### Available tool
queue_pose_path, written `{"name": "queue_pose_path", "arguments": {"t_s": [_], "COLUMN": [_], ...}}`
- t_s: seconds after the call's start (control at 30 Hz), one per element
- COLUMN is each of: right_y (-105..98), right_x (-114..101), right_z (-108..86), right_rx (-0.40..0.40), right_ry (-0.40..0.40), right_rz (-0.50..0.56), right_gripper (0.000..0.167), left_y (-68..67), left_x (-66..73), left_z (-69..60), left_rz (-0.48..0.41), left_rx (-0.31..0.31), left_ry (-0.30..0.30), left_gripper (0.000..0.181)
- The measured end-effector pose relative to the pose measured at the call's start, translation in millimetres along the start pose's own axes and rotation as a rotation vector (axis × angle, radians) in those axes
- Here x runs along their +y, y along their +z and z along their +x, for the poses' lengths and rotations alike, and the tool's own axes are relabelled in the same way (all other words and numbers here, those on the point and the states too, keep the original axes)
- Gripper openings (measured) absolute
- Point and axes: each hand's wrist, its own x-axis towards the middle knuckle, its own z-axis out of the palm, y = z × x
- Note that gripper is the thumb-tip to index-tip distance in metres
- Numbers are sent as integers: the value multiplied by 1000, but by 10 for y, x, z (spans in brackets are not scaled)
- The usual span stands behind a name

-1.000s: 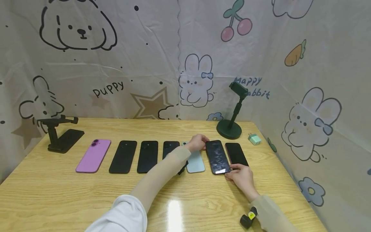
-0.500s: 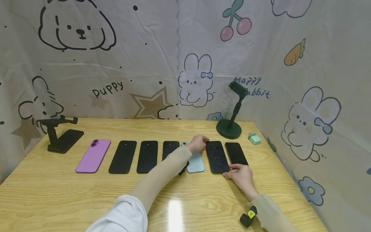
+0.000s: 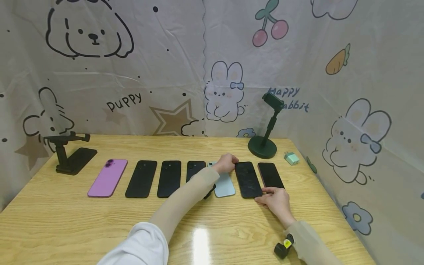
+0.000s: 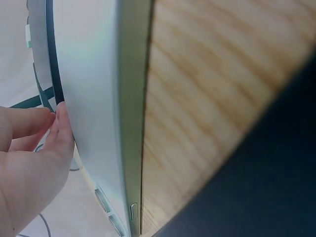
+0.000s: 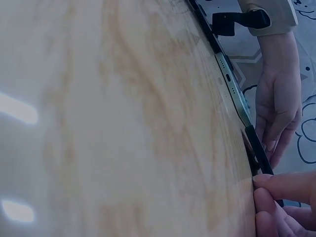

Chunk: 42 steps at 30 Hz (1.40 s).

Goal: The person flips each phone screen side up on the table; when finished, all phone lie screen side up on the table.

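Note:
A black phone [image 3: 248,179] lies face up, right of a pale blue phone [image 3: 224,185]. My left hand [image 3: 226,163] holds its upper left corner, with the forearm passing over the pale blue phone. At its lower right corner, my right hand [image 3: 275,202] pinches the edge between thumb and finger. Another dark phone [image 3: 271,176] lies just to the right, its lower end beside my right fingers. In the left wrist view, the left hand [image 4: 37,158] has its fingertips at a dark edge beyond the pale phone [image 4: 89,74]. The right wrist view shows the right hand [image 5: 286,205] at the black phone's [image 5: 259,149] corner.
Leftward in the row lie a purple phone [image 3: 107,178] and several black ones [image 3: 141,179]. A black stand [image 3: 62,156] is at the far left, beside another dark phone [image 3: 81,161]. A green stand [image 3: 262,147] and a mint charger [image 3: 291,158] stand at the back right.
The bright reflections on the black phone's screen have gone, and its lower edge has shifted slightly up and left with my right fingers. My left hand has barely moved.

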Motion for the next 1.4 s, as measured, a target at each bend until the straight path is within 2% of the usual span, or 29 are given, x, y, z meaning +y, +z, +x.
{"name": "queue_pose_path", "arguments": {"t_s": [0.07,0.17,0.23,0.27,0.3,0.47,0.67,1.1,1.4], "right_y": [0,-3,-4,-5,-5,-6,-5,-6,60], "right_x": [-2,-3,-5,-8,-11,-27,-27,-28,-184], "right_z": [0,-5,-7,-7,-6,-2,-11,-27,-135], "right_rx": [4,7,7,7,6,3,-1,-6,-4], "right_ry": [0,4,7,9,10,20,20,11,-86], "right_rz": [-14,-31,-35,-34,-33,-26,-29,-23,-37], "right_gripper": [41,39,39,38,39,39,39,39,35], "left_y": [-14,-130,-189,-255,-283,-348,-358,-364,-535], "left_x": [23,254,342,474,524,640,643,602,511], "left_z": [-34,-267,-350,-474,-541,-743,-796,-807,-882], "left_rz": [9,32,9,4,3,15,-7,-19,-87], "left_rx": [2,2,-8,-21,-15,11,2,-7,40], "left_ry": [9,-7,-9,-39,-30,9,14,8,-20], "left_gripper": [40,42,42,42,41,41,41,39,35]}}
